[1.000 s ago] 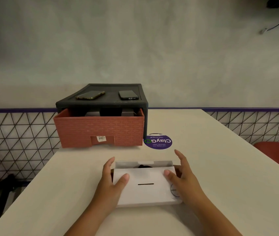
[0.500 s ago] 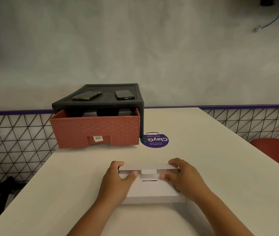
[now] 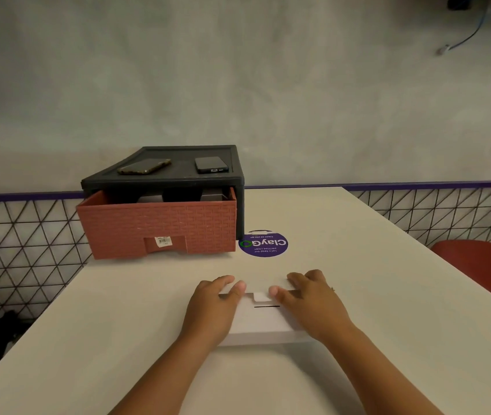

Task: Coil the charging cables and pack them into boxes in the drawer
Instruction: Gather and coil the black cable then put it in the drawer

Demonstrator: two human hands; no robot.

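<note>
On the pale worktop (image 3: 358, 295), close in front of the person, lies a flat white box (image 3: 263, 324). Both the left hand (image 3: 211, 310) and the right hand (image 3: 313, 304) pinch its far flap, fingers (image 3: 223, 280) curled over the back edge, thumbs pressing on top. Well beyond, the brick-red drawer (image 3: 160, 229) stands pulled out of its black cabinet (image 3: 238, 181).
</note>
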